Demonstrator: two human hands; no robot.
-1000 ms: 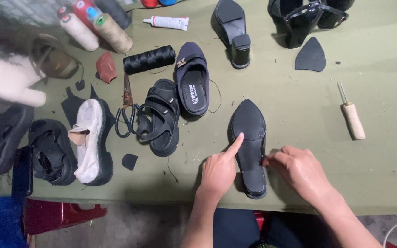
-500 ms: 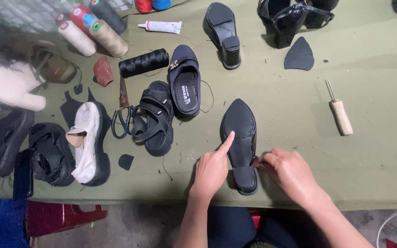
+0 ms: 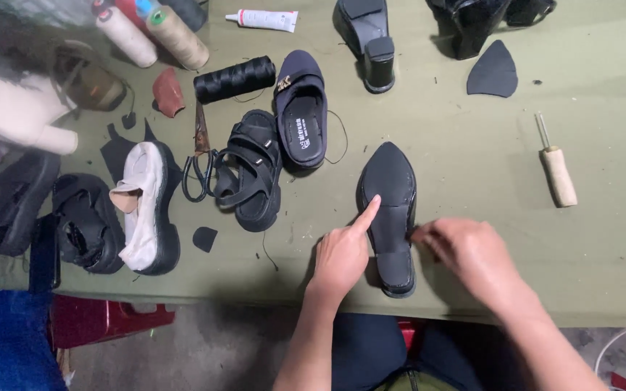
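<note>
Left hand point(image 3: 342, 255): your forefinger presses the black pointed sole point(image 3: 391, 210); other fingers curled, gripping nothing.
Right hand point(image 3: 470, 251): fingertips pinched at the sole's right edge.
Sole: flat on the green table point(image 3: 472, 152), near edge.
Tip: press evenly, keep edges aligned.
Nearby: wooden-handled awl point(image 3: 556, 169), strappy sandal point(image 3: 249, 171).

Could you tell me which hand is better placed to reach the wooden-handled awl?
Probably the right hand: it sits at the sole's right edge, on the awl's side. The left hand presses the sole with its forefinger.
</note>
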